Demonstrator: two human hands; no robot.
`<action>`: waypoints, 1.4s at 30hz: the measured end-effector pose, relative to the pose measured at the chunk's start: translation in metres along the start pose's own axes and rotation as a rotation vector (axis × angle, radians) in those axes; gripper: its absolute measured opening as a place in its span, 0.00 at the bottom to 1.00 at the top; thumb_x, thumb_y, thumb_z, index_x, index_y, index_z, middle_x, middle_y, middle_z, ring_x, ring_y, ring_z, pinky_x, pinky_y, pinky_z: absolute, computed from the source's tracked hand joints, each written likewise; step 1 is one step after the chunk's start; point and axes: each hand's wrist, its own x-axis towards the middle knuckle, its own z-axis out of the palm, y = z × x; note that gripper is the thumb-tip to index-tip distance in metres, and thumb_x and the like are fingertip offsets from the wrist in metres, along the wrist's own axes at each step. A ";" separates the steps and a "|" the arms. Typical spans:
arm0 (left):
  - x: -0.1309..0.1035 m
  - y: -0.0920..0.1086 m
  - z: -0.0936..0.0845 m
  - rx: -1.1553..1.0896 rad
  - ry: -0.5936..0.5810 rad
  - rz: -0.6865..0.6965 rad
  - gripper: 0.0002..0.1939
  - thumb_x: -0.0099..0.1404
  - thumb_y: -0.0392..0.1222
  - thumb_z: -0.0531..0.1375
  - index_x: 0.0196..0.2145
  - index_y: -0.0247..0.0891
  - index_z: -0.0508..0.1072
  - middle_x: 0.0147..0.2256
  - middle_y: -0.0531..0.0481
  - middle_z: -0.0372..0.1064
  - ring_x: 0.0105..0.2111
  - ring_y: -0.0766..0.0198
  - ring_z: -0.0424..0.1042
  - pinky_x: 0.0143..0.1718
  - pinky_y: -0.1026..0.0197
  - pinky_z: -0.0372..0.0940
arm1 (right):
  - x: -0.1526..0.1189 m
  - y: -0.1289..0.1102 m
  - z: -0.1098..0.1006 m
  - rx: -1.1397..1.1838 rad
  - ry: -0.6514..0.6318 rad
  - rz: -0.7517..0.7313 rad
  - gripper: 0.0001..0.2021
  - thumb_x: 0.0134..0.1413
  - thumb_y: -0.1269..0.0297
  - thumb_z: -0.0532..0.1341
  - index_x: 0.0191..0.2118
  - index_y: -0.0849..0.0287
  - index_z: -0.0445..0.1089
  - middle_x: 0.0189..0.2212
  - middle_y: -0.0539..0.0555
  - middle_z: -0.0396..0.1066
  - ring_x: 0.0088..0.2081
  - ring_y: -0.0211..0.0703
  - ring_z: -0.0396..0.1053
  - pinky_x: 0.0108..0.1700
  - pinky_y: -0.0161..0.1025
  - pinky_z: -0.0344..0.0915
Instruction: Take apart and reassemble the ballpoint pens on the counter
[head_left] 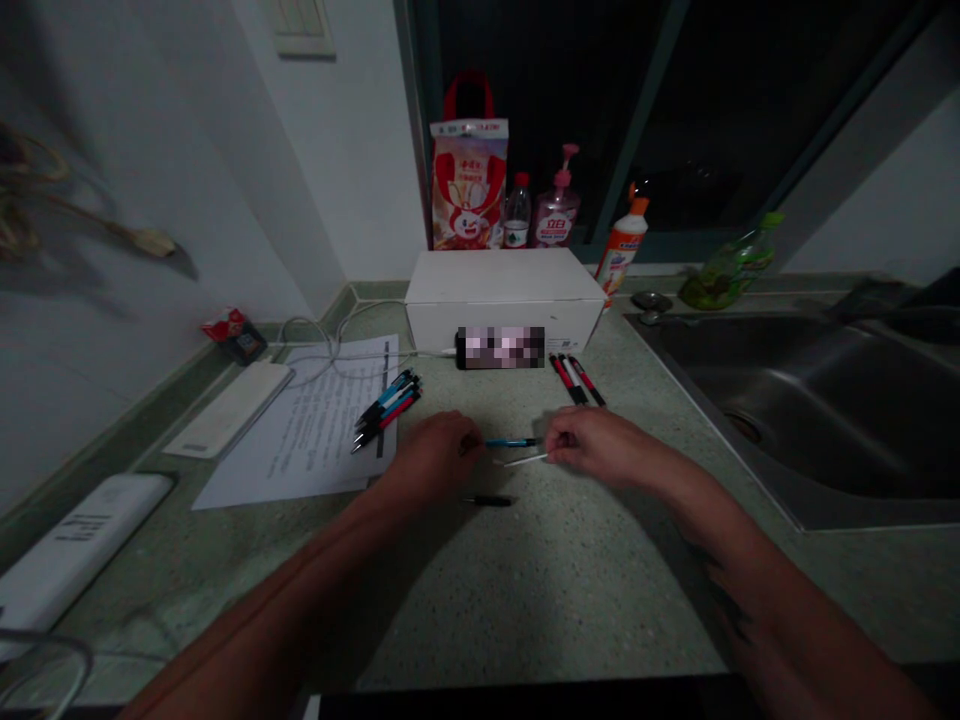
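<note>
Between my two hands lies a blue pen part (510, 442), its left end at the fingers of my left hand (442, 447). Those fingers are pinched together; what exactly they grip is too dark to tell. My right hand (581, 443) is closed on a thin white refill (526, 460) that points left, just below the blue part. Nearer to me, a short black pen part (491, 501) rests on the counter. Several blue, black and red pens (386, 408) are piled on the paper at the left. Red, black and white pen parts (576, 380) lie beyond my right hand.
A phone (500, 348) with a cable leans on a white box (502, 280). Printed paper (300, 440) and a white power strip (82, 535) are on the left, a metal sink (825, 400) on the right. Bottles (555, 215) stand behind the box.
</note>
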 end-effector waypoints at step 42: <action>-0.004 0.013 0.000 -0.208 0.099 0.055 0.07 0.68 0.37 0.61 0.38 0.37 0.81 0.37 0.46 0.78 0.38 0.57 0.75 0.43 0.55 0.67 | 0.015 -0.034 0.033 0.428 0.116 0.016 0.18 0.70 0.60 0.55 0.27 0.56 0.70 0.24 0.50 0.72 0.28 0.40 0.68 0.33 0.37 0.61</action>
